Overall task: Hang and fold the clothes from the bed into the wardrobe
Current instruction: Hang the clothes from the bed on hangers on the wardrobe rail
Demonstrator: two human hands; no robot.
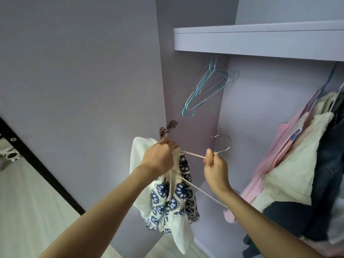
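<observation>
White and blue top (173, 198) is hanging from the left hand (158, 161), fingers bunching its neck; right hand (216, 168) is pinching the hanger (222, 146) just beside it, hook pointing up toward the wardrobe shelf (260, 41)

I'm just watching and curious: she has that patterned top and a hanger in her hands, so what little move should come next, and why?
Probably work the garment's shoulder over the hanger's arm. The left hand grips the blue-and-white patterned top bunched at its upper end, and the right hand holds the white hanger by its neck, hook up. The top looks not yet seated, so hooking it beside the empty hangers seems premature.
</observation>
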